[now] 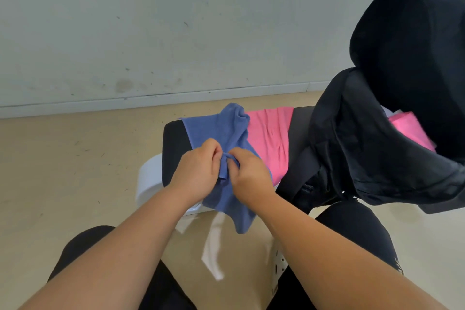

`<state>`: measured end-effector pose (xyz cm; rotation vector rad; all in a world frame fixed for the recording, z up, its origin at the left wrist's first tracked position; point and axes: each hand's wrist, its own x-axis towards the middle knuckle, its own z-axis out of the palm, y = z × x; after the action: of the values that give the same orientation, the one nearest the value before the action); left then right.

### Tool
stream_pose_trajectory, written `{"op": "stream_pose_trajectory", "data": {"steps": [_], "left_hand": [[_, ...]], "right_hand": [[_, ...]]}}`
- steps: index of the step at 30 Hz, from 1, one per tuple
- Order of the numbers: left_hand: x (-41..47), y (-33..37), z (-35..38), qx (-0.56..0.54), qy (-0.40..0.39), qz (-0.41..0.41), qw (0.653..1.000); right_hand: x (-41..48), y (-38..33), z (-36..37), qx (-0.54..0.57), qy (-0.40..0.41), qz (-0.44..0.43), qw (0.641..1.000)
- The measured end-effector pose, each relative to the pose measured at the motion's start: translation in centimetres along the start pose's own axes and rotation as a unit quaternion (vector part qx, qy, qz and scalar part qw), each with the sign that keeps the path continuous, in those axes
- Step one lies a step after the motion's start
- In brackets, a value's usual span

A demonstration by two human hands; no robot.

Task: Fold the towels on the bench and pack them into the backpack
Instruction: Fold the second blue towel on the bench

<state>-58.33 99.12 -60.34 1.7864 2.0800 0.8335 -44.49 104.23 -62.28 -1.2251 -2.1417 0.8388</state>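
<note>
A blue towel (221, 131) lies rumpled across the left end of the black bench (173, 143), its near corner hanging off the front edge. My left hand (198, 171) and my right hand (247, 171) meet over its middle, and both pinch the same raised fold of blue cloth between them. A pink towel (270, 138) lies spread beside it on the right. The black backpack (372, 146) stands open on the bench's right end, and a folded pink towel (412, 131) shows inside its mouth.
The backpack's big flap (412, 40) leans up against the grey wall at the right. A white base (148, 178) and a white strap (214, 241) sit under the bench front. My knees in black flank the beige floor below.
</note>
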Motion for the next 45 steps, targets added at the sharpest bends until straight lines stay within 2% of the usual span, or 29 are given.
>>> {"op": "stream_pose_trajectory", "data": {"steps": [4,7,10,12,15,22,26,30,33,36,38,40,43,45], "left_hand": [[-1.0,-0.3,-1.1,-0.113,0.006,0.005,0.994],[-1.1,-0.4,-1.8,-0.107,0.002,0.048,0.993],[-1.0,0.3,-2.6,-0.138,0.034,0.013,0.990],[-0.9,1.2,-3.5,-0.187,0.070,-0.011,0.980],[-0.6,2.6,-5.5,-0.209,0.086,-0.014,0.974],[-1.1,5.8,-10.8,-0.158,0.082,0.014,0.984],[-2.1,6.6,-14.1,-0.132,0.097,0.000,0.986],[-2.5,4.9,-15.7,-0.126,0.158,-0.051,0.978],[-3.1,1.7,-14.4,-0.099,0.173,-0.131,0.971],[-4.4,-1.8,-12.1,-0.106,0.194,-0.222,0.950],[-5.2,-3.7,-10.7,-0.091,0.195,-0.270,0.938],[-5.7,-5.3,-9.6,-0.068,0.180,-0.299,0.934],[-5.5,-6.4,-8.2,-0.044,0.147,-0.305,0.940],[-4.8,-6.5,-7.6,-0.018,0.143,-0.298,0.943]], "right_hand": [[0.1,-1.0,-1.3,0.106,-0.013,0.062,0.992],[0.4,-2.4,-3.0,0.234,-0.017,0.112,0.966],[0.1,-4.3,-4.7,0.279,-0.047,0.097,0.954],[-0.2,-5.2,-5.4,0.239,-0.070,0.078,0.965],[-0.4,-5.9,-6.1,0.092,-0.064,0.071,0.991],[-0.6,-7.3,-8.5,-0.006,-0.005,0.010,1.000],[-0.5,-6.8,-10.7,-0.068,0.042,0.025,0.997],[-0.5,-5.2,-12.4,-0.176,0.008,0.052,0.983],[-0.4,-2.8,-12.6,-0.234,-0.019,0.084,0.969],[-0.7,-0.2,-12.3,-0.239,-0.038,0.127,0.962],[-1.2,1.0,-12.0,-0.220,-0.044,0.148,0.963],[-1.2,2.0,-11.6,-0.156,-0.046,0.149,0.975],[-0.6,2.9,-10.6,0.023,-0.045,0.145,0.988],[0.2,2.8,-10.1,0.129,-0.034,0.167,0.977]]}}
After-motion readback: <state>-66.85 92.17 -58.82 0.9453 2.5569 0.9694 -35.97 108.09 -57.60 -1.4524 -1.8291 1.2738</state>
